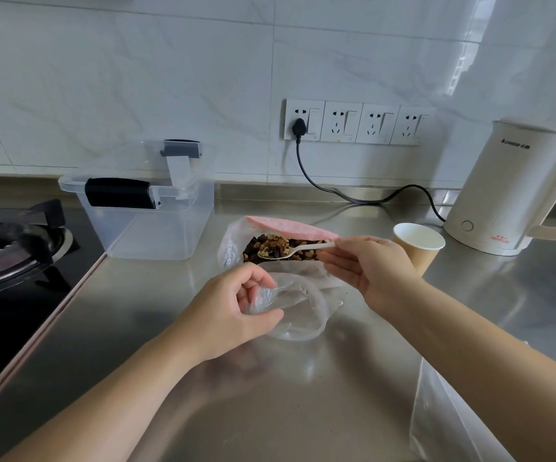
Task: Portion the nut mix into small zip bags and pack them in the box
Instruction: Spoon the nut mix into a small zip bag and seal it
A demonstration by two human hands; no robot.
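Head view: at centre frame a small clear zip bag [295,305] is gripped at its rim by the curled fingers of the left hand [236,308], its mouth held open. Just right of it, a pale spoon [298,250] is pinched by the right hand [366,271], its bowl lying in the nut mix [280,248] inside the large pink-topped bag [233,241]. An open clear box [143,208] stands on the steel bench [136,328] at upper left. A paper cup [418,245] and kettle [510,191] are seen at right.
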